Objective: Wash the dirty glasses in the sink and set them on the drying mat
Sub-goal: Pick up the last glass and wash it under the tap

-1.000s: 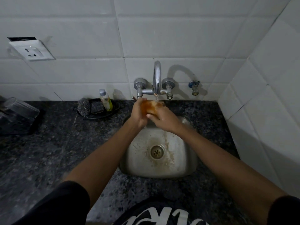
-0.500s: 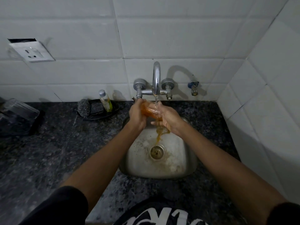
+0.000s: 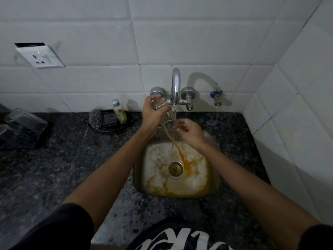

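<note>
My left hand (image 3: 152, 114) grips a clear glass (image 3: 164, 114) by its base, tipped mouth-down over the steel sink (image 3: 215, 179). Orange liquid streams from the glass into the basin beside the drain (image 3: 175, 168) and pools along the front wall. Water runs from the tap (image 3: 176, 87) past the glass rim. My right hand (image 3: 191, 132) hovers just right of the glass mouth, fingers apart, holding nothing. Far left, an upturned clear glass (image 3: 25, 120) lies on a dark drying mat (image 3: 27, 141).
A black dish (image 3: 111, 124) at the back holds a steel scrubber (image 3: 95, 119) and a small soap bottle (image 3: 119, 111). A spare valve (image 3: 217, 97) sticks out of the tiled wall. A wall socket (image 3: 40, 57) sits upper left. Dark granite counter (image 3: 72, 159) surrounds the sink; a tiled wall closes the right side.
The left hand tipped the glass further, base up, and the orange liquid poured out into the sink. My right hand came off the glass and opened.
</note>
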